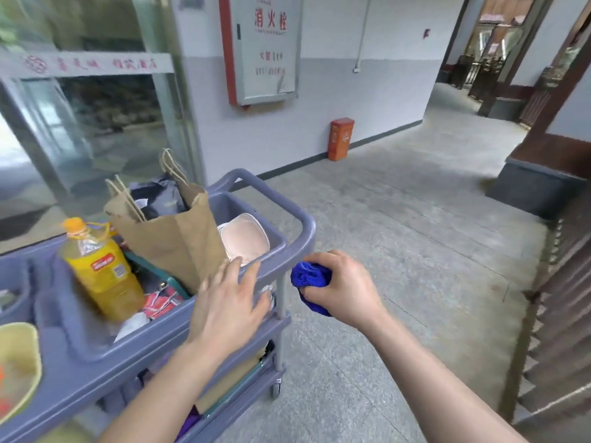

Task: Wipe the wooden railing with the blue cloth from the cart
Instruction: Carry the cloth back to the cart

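Two bare forearms come in from the bottom. The left hand (230,302) is spread flat, fingers apart, over the near rim of the grey cart (300,231). The right hand (343,287) is balled tight round the blue cloth (308,276), just off the cart's corner. The top tray's got a brown paper bag (179,241) with dark stuff inside, a yellow bottle (102,276) and a pale bowl (244,236). The wooden railing (563,314) is off to the right.
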A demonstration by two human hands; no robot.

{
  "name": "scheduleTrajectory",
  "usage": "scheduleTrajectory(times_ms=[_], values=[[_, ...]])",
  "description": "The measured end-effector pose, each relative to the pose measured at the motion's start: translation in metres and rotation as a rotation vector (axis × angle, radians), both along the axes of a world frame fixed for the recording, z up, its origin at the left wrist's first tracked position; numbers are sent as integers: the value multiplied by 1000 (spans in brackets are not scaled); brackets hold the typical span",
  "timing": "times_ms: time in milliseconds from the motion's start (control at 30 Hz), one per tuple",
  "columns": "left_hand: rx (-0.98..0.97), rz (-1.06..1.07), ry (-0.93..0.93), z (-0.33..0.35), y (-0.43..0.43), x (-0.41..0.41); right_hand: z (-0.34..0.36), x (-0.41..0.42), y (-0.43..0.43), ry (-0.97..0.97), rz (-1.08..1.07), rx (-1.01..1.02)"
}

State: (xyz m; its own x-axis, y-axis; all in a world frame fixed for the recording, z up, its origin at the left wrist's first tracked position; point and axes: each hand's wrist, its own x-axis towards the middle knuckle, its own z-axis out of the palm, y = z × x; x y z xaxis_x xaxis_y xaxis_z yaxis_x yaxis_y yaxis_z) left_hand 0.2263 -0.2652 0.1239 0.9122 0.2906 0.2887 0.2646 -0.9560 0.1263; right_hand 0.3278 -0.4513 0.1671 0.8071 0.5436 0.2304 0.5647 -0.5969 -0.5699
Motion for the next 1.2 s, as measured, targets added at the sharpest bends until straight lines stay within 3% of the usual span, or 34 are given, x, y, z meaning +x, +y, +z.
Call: scheduleTrajectory(times_ms=[633, 933, 1200], values=[[25, 503, 4, -47, 134, -206, -39, -108, 176, 68, 497, 27], [-90, 478, 73, -104, 208, -225, -85, -158, 290, 19, 532, -30], [-110, 418, 137, -133, 220, -223, -152, -178, 312, -193, 463, -229]])
